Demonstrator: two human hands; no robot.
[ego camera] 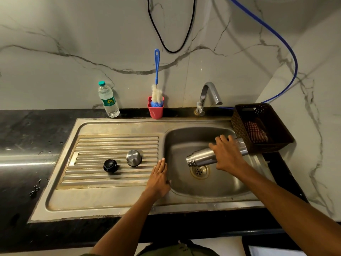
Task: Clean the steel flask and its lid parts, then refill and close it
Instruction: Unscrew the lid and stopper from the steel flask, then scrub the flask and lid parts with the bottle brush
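My right hand (227,152) grips the steel flask (202,156) around its middle and holds it tipped over the sink basin (184,141), open mouth down and left, just above the drain (199,170). My left hand (159,177) rests flat with straight fingers on the sink's ridge between drainboard and basin. On the ribbed drainboard (96,145) stand the steel cup lid (133,157), upside down, and the black stopper (110,165) to its left.
A blue-handled bottle brush (156,78) stands in a red cup (156,110) at the back wall. A plastic water bottle (108,99) is left of it. The tap (207,97) arches over the basin. A brown basket (265,143) with a checked cloth sits at the right.
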